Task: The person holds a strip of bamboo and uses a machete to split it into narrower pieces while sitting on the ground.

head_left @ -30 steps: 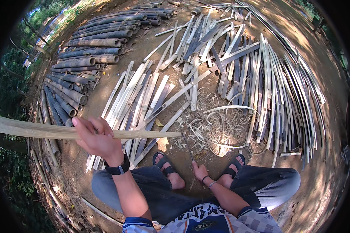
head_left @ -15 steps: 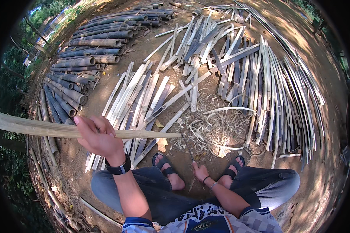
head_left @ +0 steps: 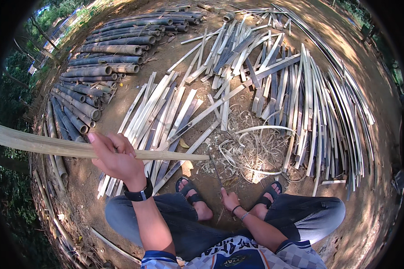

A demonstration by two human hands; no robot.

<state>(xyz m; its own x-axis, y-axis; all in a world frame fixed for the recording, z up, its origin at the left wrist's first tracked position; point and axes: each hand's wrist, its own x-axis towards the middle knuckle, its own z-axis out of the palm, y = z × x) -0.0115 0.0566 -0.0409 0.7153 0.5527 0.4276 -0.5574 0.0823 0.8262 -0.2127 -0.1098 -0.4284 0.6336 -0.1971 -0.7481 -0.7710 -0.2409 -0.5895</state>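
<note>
My left hand (head_left: pixel 117 158) is closed round a long pale bamboo strip (head_left: pixel 179 155), which runs from the left edge of the view to a point above my feet. In my right hand (head_left: pixel 229 199) is the handle end of a thin dark-bladed knife (head_left: pixel 216 168), its grip mostly hidden by my fingers. The blade points forward and its tip meets the right end of the strip. Curled bamboo shavings (head_left: pixel 255 150) lie on the ground just beyond that end.
Whole bamboo poles (head_left: pixel 108 50) are stacked at the far left. Split bamboo strips (head_left: pixel 155 114) lie in front of me, with more split strips (head_left: pixel 318 112) fanned out on the right. My sandalled feet (head_left: pixel 197 204) are planted on bare soil near the shavings.
Almost nothing differs. The left end of the bamboo strip has risen slightly, my left hand has shifted a touch to the right, and the knife remains at the strip's tip.
</note>
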